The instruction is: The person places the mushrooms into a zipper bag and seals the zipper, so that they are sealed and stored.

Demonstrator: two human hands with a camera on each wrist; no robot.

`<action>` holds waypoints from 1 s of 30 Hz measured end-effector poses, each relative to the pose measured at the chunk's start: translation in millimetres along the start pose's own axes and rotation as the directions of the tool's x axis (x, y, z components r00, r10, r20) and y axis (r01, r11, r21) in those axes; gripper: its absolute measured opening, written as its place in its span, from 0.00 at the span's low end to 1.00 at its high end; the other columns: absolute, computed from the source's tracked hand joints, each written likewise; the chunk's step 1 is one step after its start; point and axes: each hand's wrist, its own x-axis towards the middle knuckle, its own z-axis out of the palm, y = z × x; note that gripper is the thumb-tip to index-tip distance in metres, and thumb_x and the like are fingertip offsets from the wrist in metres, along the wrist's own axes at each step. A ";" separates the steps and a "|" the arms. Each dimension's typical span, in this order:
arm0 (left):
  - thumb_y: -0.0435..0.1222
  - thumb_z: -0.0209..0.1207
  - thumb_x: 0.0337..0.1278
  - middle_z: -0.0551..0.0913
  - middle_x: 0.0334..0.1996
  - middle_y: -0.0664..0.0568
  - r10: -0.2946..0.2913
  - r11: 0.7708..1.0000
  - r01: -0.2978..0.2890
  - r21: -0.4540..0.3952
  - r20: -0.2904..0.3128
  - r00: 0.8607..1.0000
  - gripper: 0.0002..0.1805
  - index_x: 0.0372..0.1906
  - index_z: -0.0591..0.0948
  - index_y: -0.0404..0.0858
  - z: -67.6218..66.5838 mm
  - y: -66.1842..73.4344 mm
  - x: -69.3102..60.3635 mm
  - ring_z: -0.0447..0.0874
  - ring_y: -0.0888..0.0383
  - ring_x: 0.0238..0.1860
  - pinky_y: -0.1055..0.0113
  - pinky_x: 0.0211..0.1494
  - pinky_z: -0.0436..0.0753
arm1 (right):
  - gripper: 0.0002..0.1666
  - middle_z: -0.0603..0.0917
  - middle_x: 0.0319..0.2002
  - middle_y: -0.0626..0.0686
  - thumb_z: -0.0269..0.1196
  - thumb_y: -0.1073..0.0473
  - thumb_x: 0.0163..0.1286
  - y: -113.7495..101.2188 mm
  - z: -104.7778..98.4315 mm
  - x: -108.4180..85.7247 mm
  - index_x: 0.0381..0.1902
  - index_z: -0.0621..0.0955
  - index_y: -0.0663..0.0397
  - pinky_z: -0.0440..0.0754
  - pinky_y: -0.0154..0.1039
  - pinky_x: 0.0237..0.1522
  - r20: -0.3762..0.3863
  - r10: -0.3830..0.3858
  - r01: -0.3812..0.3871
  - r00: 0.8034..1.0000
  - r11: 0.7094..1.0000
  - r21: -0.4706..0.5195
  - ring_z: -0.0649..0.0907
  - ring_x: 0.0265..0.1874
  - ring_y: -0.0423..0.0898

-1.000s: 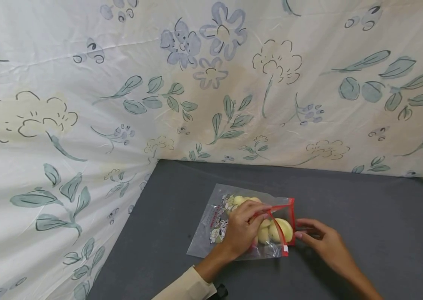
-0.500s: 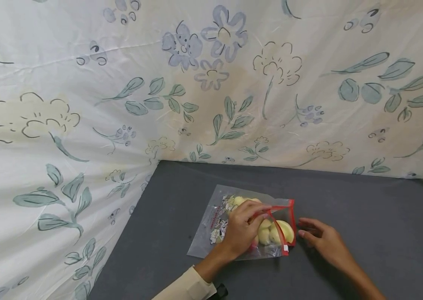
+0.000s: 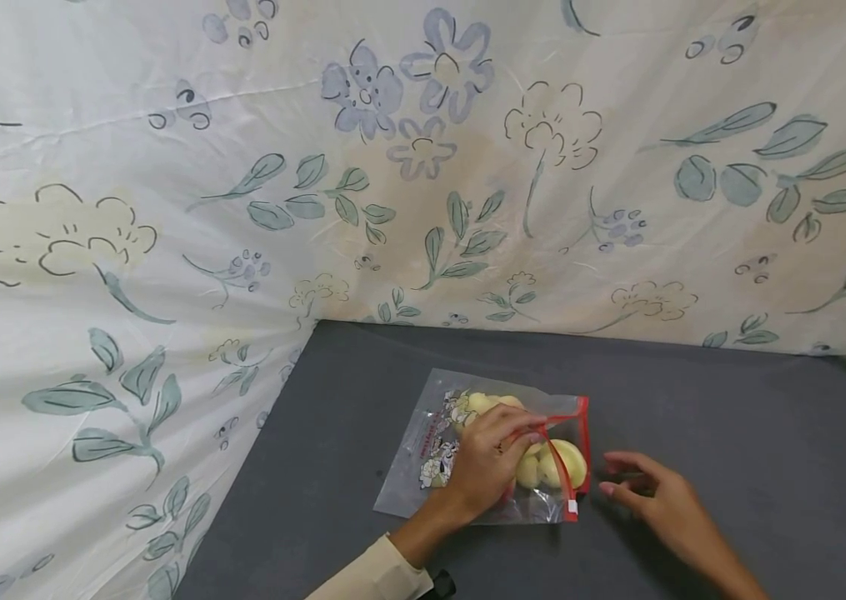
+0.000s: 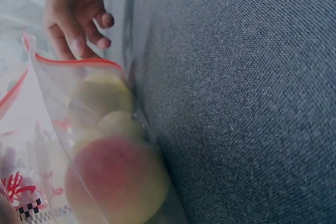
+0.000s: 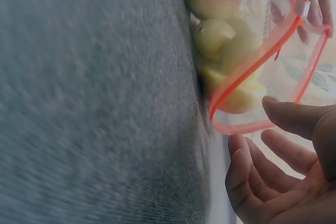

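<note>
A clear zip bag [image 3: 402, 479] with red zip edges and printed figures lies on the dark table. Its mouth gapes to the right, and a white slider [image 3: 573, 506] sits at the near corner. Inside are several pale yellow fruits [image 3: 567, 463]; in the left wrist view a larger round fruit [image 4: 115, 179] is blushed red. My left hand [image 3: 486, 458] pinches the upper zip edge between thumb and fingers, raising it over the fruit. Just right of the mouth, apart from the bag, my right hand [image 3: 663, 500] has its fingers loosely bent and holds nothing.
Dark grey cloth [image 3: 730, 417] covers the table around the bag. Floral fabric [image 3: 423, 208] hangs along the back and left sides. A beige sleeve [image 3: 373, 571] covers my left forearm, with a black object [image 3: 441, 583] at its cuff.
My right hand has drawn back slightly to the right and toward me from the bag's red edge. The bag's near corner with the slider has shifted a little toward me. My left hand keeps its pinch.
</note>
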 end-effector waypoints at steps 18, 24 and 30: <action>0.27 0.70 0.64 0.88 0.43 0.50 -0.007 1.000 0.005 -0.019 -0.077 0.997 0.13 0.52 0.90 0.38 -4.8 5.4 8.4 0.86 0.59 0.38 0.81 0.40 0.80 | 0.31 0.88 0.55 0.62 0.71 0.49 0.75 -2.6 0.1 -0.8 0.68 0.79 0.60 0.83 0.40 0.29 0.010 0.059 -0.059 0.998 0.998 -0.004 0.88 0.39 0.44; 0.27 0.69 0.66 0.88 0.44 0.49 0.010 1.000 -0.013 -0.026 -0.105 0.994 0.11 0.51 0.90 0.37 -8.5 6.5 13.0 0.78 0.64 0.27 0.83 0.32 0.75 | 0.31 0.89 0.50 0.60 0.66 0.50 0.79 4.0 -0.3 10.4 0.71 0.77 0.64 0.82 0.40 0.28 0.035 0.069 -0.069 0.997 0.998 -0.004 0.85 0.29 0.43; 0.27 0.69 0.67 0.88 0.44 0.50 0.004 0.999 -0.008 -0.036 -0.107 0.994 0.11 0.50 0.90 0.37 -9.4 8.2 14.5 0.75 0.65 0.25 0.84 0.32 0.74 | 0.29 0.91 0.42 0.57 0.66 0.54 0.79 8.9 1.3 22.9 0.69 0.78 0.68 0.84 0.40 0.27 0.060 0.046 -0.048 0.997 0.998 0.035 0.85 0.26 0.43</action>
